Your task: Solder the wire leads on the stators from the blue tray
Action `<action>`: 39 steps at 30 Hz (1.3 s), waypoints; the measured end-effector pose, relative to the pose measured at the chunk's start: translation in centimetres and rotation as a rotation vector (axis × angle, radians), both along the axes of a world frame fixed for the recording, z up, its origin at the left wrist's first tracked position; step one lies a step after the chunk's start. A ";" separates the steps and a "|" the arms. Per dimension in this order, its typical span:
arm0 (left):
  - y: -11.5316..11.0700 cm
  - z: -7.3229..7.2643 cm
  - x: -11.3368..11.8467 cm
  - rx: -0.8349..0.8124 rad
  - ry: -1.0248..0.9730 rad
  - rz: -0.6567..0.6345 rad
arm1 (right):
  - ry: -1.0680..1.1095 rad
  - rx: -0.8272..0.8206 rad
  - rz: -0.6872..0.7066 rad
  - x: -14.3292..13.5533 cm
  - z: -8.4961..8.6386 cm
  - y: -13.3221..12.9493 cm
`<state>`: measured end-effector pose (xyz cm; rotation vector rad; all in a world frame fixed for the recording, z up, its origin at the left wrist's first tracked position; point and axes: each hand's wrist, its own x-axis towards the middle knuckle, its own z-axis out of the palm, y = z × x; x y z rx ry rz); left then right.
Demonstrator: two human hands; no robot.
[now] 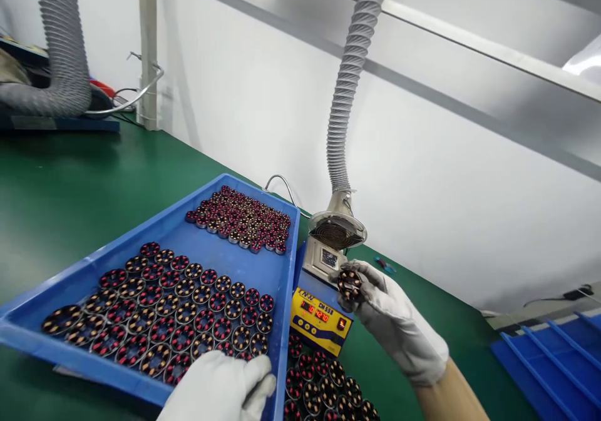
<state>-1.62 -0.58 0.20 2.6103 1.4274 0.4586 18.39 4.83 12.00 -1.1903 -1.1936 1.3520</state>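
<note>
Green bench (70,183) beneath, wound ring (350,284) sits right of center, pinched in the right hand (397,321) near the yellow-fronted unit (320,319), up and right of the left hand (220,386), curled over the blue tray (188,241) at bottom center, grip unclear.

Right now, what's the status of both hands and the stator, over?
Right hand gripping one wound stator near the yellow-fronted controller. Left hand over the near end of the blue tray, contact unclear. Extraction hood close by, possible obstacle.
</note>
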 end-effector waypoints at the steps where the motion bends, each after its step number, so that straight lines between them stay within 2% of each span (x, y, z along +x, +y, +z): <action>1: -0.1 0.0 0.0 0.006 0.003 0.004 | 0.022 0.019 0.002 -0.7 -0.5 0.1; 2: -0.1 0.0 0.1 0.012 0.002 0.006 | 0.032 0.042 0.008 -1.5 -1.0 0.3; 4: -0.1 0.0 0.1 0.021 -0.009 0.009 | -0.107 0.097 0.033 -3.2 -2.4 1.5; 7: 0.2 0.3 0.1 -0.005 -0.017 0.011 | -0.578 0.146 0.081 -6.1 -5.0 4.7; 13: 1.0 0.7 -0.2 -0.230 0.044 -0.063 | -1.145 -0.038 0.098 -10.6 -10.2 11.4; 17: 1.4 0.2 -0.3 -0.191 -0.039 -0.095 | -1.285 -0.119 0.028 -11.1 -12.4 14.1; 19: 1.4 0.0 -0.3 -0.177 -0.064 -0.093 | -1.289 -0.112 0.012 -11.0 -12.8 14.8; 21: 1.4 0.1 -0.3 -0.199 -0.048 -0.081 | -1.273 -0.090 0.018 -10.8 -12.4 14.8; 23: 1.2 0.2 -0.2 -0.208 -0.031 -0.072 | -1.260 -0.055 0.031 -10.3 -11.0 13.9; 25: 0.9 0.3 -0.2 -0.192 -0.034 -0.066 | -1.262 0.009 0.036 -9.4 -8.8 11.9; 28: 0.4 0.3 -0.3 -0.155 -0.054 -0.062 | -1.290 0.133 0.011 -7.0 -5.5 7.1; 30: 0.1 0.2 -0.3 -0.128 -0.069 -0.040 | -1.312 0.140 -0.007 -5.2 -4.7 3.5; 32: 0.0 0.1 -0.4 -0.114 -0.080 -0.004 | -1.349 0.093 -0.011 -3.7 -5.3 0.2; 34: -0.1 0.2 -0.4 -0.124 -0.078 0.012 | -1.379 0.040 0.019 -2.8 -7.3 -2.1; 36: -0.2 0.3 -0.3 -0.132 -0.072 0.027 | -1.390 0.014 0.030 -2.9 -9.8 -3.2; 39: -0.3 0.7 -0.1 -0.140 -0.072 0.046 | -1.377 -0.007 -0.062 -3.8 -12.8 -3.2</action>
